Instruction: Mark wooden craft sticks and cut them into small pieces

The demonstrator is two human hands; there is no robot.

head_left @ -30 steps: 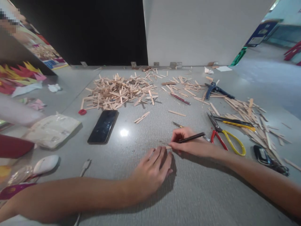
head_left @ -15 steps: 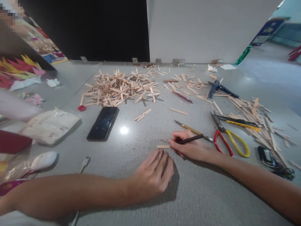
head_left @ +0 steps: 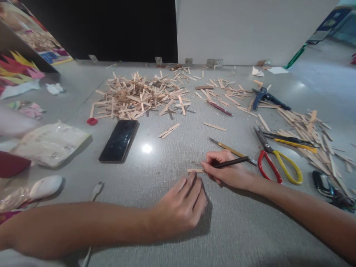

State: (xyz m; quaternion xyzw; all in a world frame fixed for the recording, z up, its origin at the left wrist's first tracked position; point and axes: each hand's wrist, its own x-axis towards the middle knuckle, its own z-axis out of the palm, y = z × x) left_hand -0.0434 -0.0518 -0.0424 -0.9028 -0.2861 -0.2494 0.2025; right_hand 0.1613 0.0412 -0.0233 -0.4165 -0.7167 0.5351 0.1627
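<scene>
Phone (head_left: 119, 141) sits around 10 o'clock from our left hand (head_left: 182, 204), with that messy heap of wooden sticks (head_left: 130, 94) at 11. Our left fingers are bent, tips right by one little stick (head_left: 199, 171) at 1 o'clock; can't tell if they're pinning it. Our right hand (head_left: 224, 168) is gripping a dark pen (head_left: 232, 162) over the stick's right end. Craft knife (head_left: 230, 148) lies just past our knuckles at 1, scissors (head_left: 269, 148) at 3.
</scene>
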